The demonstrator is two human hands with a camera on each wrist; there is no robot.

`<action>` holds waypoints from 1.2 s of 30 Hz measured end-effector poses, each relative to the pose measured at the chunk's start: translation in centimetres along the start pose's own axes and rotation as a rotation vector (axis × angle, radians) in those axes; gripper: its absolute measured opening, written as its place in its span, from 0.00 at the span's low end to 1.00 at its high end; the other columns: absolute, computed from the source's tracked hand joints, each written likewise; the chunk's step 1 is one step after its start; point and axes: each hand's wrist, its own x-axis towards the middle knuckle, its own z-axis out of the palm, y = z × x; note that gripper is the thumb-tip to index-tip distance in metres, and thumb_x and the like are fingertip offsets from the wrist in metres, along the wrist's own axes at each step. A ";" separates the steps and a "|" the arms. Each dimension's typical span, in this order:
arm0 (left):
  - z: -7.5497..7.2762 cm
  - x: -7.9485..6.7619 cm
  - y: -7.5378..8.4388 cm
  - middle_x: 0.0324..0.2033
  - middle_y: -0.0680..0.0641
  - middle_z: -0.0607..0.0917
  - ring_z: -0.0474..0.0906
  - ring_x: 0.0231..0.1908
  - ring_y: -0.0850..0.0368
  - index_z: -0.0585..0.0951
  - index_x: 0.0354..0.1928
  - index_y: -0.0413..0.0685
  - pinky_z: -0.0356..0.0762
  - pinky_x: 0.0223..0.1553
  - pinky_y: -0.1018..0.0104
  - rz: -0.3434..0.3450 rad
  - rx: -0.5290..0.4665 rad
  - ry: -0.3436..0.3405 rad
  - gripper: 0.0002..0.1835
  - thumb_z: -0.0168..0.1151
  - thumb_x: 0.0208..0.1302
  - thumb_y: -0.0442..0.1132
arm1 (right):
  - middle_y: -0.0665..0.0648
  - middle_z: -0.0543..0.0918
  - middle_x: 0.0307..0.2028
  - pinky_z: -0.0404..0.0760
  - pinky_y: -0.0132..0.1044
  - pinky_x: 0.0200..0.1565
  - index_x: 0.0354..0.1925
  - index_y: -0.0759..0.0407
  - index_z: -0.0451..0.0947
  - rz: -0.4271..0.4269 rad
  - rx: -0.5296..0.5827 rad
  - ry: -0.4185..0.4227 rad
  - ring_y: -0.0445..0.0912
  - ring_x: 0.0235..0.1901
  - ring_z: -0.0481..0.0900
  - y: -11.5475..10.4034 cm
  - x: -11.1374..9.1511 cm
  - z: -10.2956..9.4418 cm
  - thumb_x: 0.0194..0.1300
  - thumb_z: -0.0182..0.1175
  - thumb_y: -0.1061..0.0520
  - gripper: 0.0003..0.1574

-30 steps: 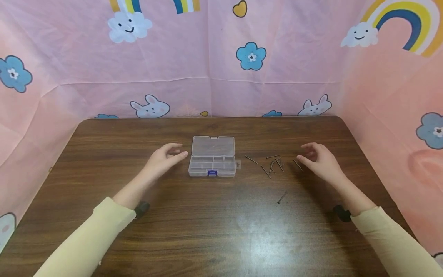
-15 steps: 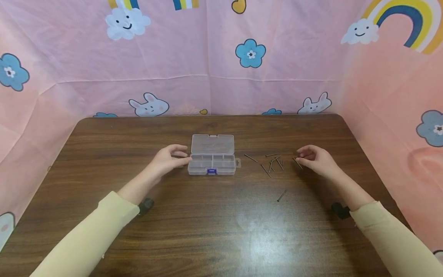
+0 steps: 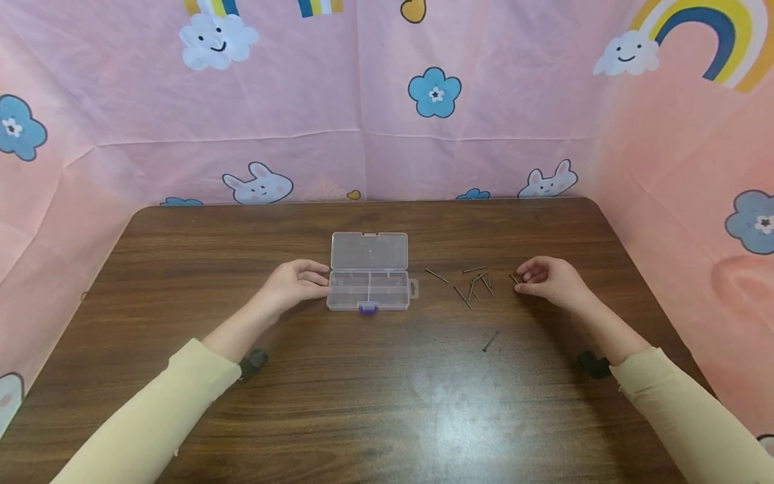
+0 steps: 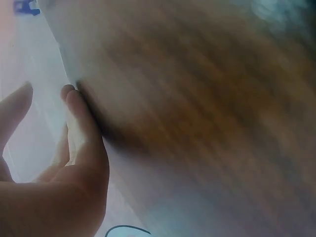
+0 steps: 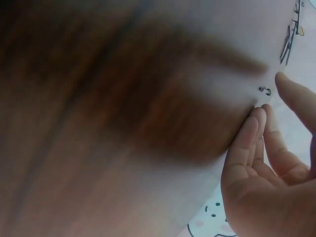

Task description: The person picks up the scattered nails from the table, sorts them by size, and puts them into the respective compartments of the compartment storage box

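Since a second ago, the left hand [image 3: 291, 285] has come right to touch the left side of the clear case [image 3: 369, 287], and the right hand [image 3: 549, 279] has moved slightly left to the rightmost nail [image 3: 513, 278]. The left hand's fingers are loosely bent and spread from the thumb, touching rather than grasping. The right hand is released too, thumb and fingertips apart, with the nail's end between them.

The case sits left of the nails on the tabletop [image 3: 272, 410], its lid [image 3: 370, 251] folded back to the far side and its purple latch [image 3: 368, 309] on the near side. A loose cluster of nails [image 3: 463, 298] lies between case and right hand; a single nail [image 3: 492, 340] lies nearer.
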 end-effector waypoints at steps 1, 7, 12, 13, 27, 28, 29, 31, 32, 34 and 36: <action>0.0 0.0 0.0 0.58 0.34 0.87 0.81 0.61 0.39 0.76 0.70 0.36 0.78 0.63 0.49 0.004 0.001 0.001 0.29 0.70 0.71 0.41 | 0.65 0.87 0.41 0.77 0.26 0.37 0.50 0.71 0.83 0.001 0.000 0.000 0.37 0.35 0.79 0.0 0.0 0.0 0.64 0.76 0.61 0.21; 0.2 0.0 0.0 0.57 0.34 0.87 0.84 0.58 0.44 0.77 0.68 0.35 0.79 0.61 0.53 0.000 -0.018 -0.001 0.29 0.70 0.70 0.40 | 0.63 0.88 0.39 0.77 0.27 0.37 0.47 0.70 0.85 0.004 -0.034 -0.003 0.40 0.36 0.81 -0.4 -0.1 0.0 0.64 0.75 0.62 0.17; 0.2 -0.2 0.1 0.58 0.35 0.87 0.85 0.58 0.45 0.77 0.68 0.35 0.77 0.65 0.48 -0.009 -0.047 -0.014 0.29 0.70 0.71 0.41 | 0.62 0.89 0.38 0.77 0.30 0.37 0.46 0.68 0.87 0.011 -0.073 0.004 0.42 0.37 0.82 -0.4 0.0 -0.1 0.65 0.74 0.62 0.13; 0.2 -0.2 0.0 0.58 0.35 0.87 0.84 0.59 0.44 0.77 0.68 0.35 0.76 0.67 0.46 -0.013 -0.051 -0.015 0.28 0.70 0.71 0.41 | 0.62 0.89 0.38 0.77 0.30 0.37 0.45 0.68 0.87 0.014 -0.078 0.005 0.43 0.37 0.82 -0.4 0.0 -0.1 0.66 0.73 0.62 0.12; 0.3 -0.1 -0.5 0.59 0.35 0.86 0.85 0.59 0.45 0.77 0.68 0.37 0.75 0.67 0.48 -0.023 -0.093 -0.008 0.27 0.70 0.71 0.40 | 0.62 0.91 0.37 0.77 0.31 0.38 0.42 0.68 0.90 0.019 -0.091 -0.017 0.42 0.35 0.82 -0.5 0.7 -0.2 0.66 0.69 0.64 0.08; 0.3 -0.1 -0.5 0.59 0.35 0.86 0.85 0.59 0.45 0.77 0.68 0.36 0.75 0.67 0.48 -0.021 -0.094 -0.009 0.27 0.70 0.71 0.39 | 0.62 0.92 0.38 0.77 0.31 0.38 0.42 0.67 0.90 0.023 -0.090 -0.019 0.42 0.36 0.81 -0.5 0.8 -0.2 0.66 0.69 0.64 0.08; 0.4 -0.1 -0.5 0.59 0.35 0.86 0.85 0.58 0.46 0.77 0.68 0.36 0.76 0.67 0.48 -0.016 -0.094 -0.010 0.27 0.70 0.71 0.40 | 0.62 0.92 0.38 0.77 0.31 0.39 0.42 0.67 0.90 0.026 -0.088 -0.021 0.42 0.36 0.81 -0.5 0.8 -0.3 0.65 0.69 0.63 0.08; 0.4 -0.2 -0.5 0.59 0.35 0.86 0.85 0.58 0.45 0.77 0.68 0.36 0.76 0.67 0.47 -0.018 -0.101 -0.008 0.27 0.70 0.71 0.39 | 0.63 0.92 0.40 0.77 0.32 0.39 0.42 0.67 0.90 0.028 -0.082 -0.026 0.42 0.36 0.81 -0.5 1.0 -0.3 0.66 0.69 0.63 0.09; 0.4 -0.2 -0.5 0.59 0.34 0.86 0.85 0.59 0.45 0.77 0.68 0.36 0.75 0.68 0.46 -0.018 -0.104 -0.007 0.27 0.70 0.71 0.39 | 0.63 0.92 0.40 0.77 0.32 0.39 0.42 0.67 0.90 0.028 -0.079 -0.028 0.42 0.36 0.81 -0.5 1.1 -0.3 0.66 0.69 0.63 0.09; 0.5 -0.3 -0.4 0.60 0.34 0.85 0.85 0.59 0.44 0.77 0.68 0.35 0.75 0.68 0.45 -0.016 -0.108 -0.010 0.28 0.70 0.71 0.40 | 0.64 0.92 0.41 0.78 0.32 0.40 0.43 0.67 0.90 0.024 -0.072 -0.029 0.42 0.37 0.81 -0.6 1.3 -0.4 0.67 0.69 0.62 0.09; 0.6 -0.4 -0.3 0.60 0.33 0.85 0.85 0.59 0.43 0.77 0.67 0.35 0.75 0.69 0.44 -0.024 -0.113 -0.006 0.28 0.70 0.70 0.39 | 0.64 0.92 0.41 0.78 0.32 0.41 0.44 0.67 0.90 0.017 -0.062 -0.027 0.43 0.38 0.82 -0.7 1.4 -0.3 0.68 0.69 0.62 0.10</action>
